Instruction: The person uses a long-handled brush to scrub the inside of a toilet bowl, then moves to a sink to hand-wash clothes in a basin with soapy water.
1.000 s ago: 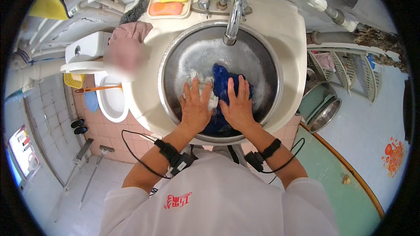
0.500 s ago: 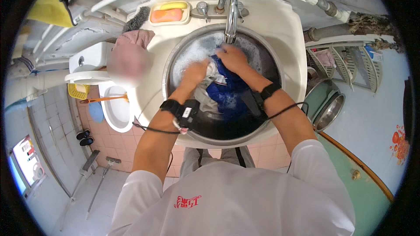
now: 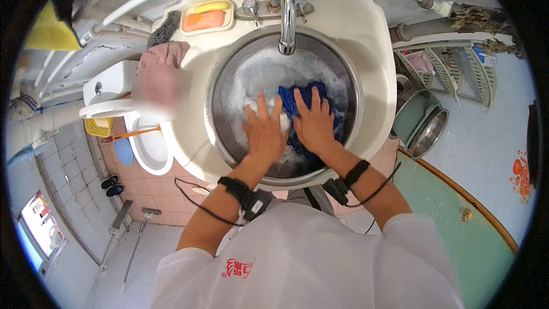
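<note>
A round metal basin of sudsy water sits in the cream washbasin. Wet cloth lies bunched in it, a blue garment on the right and whitish fabric on the left. My left hand is palm down on the whitish part, fingers spread. Beside it my right hand rests on the blue garment, its fingers also stretched apart. Much of the cloth is hidden under both hands. I cannot tell whether the blue and whitish parts are one piece.
A chrome faucet arches over the basin's far rim. A soap dish holds orange and yellow soap bars at the back left. A pink towel hangs at the left edge, near a white toilet. Metal pots stand at right.
Both hands have come nearer to me from under the faucet, going from gripping the cloth to lying spread on it. The cloth is now bunched more compactly, with more foamy water showing beyond.
</note>
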A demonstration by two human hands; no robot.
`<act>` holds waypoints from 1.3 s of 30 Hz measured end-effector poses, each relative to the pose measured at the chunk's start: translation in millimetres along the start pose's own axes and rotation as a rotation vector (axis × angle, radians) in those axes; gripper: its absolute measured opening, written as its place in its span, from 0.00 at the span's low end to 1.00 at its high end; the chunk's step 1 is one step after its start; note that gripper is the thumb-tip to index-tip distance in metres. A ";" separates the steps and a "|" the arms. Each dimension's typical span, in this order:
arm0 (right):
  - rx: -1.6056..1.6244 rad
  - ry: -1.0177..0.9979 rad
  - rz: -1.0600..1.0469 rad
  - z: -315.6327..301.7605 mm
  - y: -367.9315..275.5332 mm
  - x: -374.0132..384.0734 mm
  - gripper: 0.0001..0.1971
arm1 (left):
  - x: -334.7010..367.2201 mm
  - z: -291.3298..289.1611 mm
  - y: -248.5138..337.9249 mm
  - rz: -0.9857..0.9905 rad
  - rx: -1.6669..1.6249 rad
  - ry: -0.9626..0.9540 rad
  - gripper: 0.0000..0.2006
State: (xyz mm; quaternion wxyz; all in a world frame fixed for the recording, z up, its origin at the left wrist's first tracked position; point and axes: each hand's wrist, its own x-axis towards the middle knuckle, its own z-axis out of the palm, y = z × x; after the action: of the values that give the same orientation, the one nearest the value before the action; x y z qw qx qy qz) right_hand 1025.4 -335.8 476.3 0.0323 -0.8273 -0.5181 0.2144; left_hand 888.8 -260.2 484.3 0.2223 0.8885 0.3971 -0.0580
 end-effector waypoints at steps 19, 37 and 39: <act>0.627 0.197 -0.086 -35.4 33.0 15.6 0.26 | 38.0 -41.1 -37.2 0.083 -0.504 0.265 0.39; 0.120 -0.332 0.095 -2.7 9.1 155.6 0.17 | 126.7 49.7 -71.1 0.169 0.214 -0.149 0.12; 0.401 -0.176 0.136 -4.9 7.6 163.1 0.19 | 142.3 53.9 -104.7 0.252 0.047 0.035 0.09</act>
State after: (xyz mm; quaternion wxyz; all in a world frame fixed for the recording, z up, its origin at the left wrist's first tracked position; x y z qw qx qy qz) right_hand 1094.3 -196.4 426.3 0.1362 -0.8156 -0.4090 0.3860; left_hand 912.6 -125.9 359.7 0.2002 0.9372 0.2846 -0.0234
